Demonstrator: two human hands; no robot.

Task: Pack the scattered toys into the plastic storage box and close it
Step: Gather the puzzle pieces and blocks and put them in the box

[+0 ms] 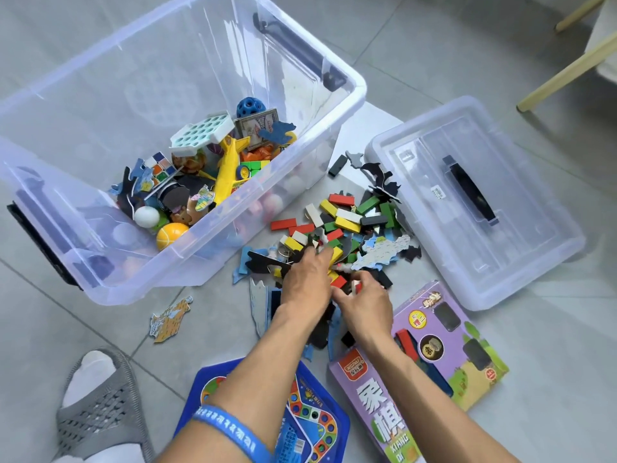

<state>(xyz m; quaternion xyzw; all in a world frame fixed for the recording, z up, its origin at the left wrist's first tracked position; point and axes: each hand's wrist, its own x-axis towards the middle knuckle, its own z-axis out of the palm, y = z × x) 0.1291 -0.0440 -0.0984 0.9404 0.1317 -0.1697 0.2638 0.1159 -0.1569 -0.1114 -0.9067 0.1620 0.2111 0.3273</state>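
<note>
Head view: both hands, left hand (305,279) and right hand (365,304), dig into the block pile (344,222) between box (187,262) and lid (474,202); right fingers pinch a block, left fingers' grip unclear

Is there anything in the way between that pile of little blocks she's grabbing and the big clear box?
Nothing visible blocks the way. The pile of blocks lies on the floor right beside the storage box, whose top is open; its lid lies off to the other side. Both hands, left hand and right hand, are already in the pile.
</note>
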